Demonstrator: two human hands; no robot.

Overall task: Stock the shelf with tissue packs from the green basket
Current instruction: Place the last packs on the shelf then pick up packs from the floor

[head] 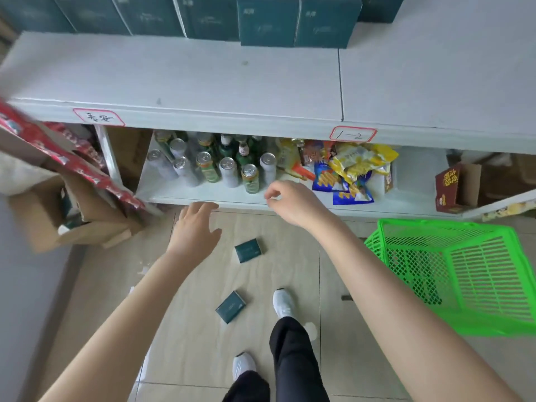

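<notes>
Judging from how things lie, the stocking is not finished. Two dark green tissue packs lie on the floor [290, 271], not on the shelf [203, 82], whose white top board carries a row of dark green cartons [266, 21] along its back. The green basket [435, 224] lies tipped over on the floor at the right, well apart from both packs. No pack shows through its mesh, so it seems emptied. What is left, as I read it, is to gather the two strays and set them on the board.

Both hands hover in front of the lower shelf level and hold nothing. The left hand [197, 227] has its fingers [203, 206] spread and relaxed. The right hand [290, 204] has its fingers [271, 194] loosely curled, thumb near forefinger, with nothing between them.

The farther tissue pack [249, 250] lies flat below and between the hands. Its long axis runs roughly along the shelf front, the right end turned slightly toward the shelf. The nearer tissue pack [231, 306] lies flat just beside a white shoe [282, 303]. Its long axis runs on a diagonal from near left to far right.
</notes>
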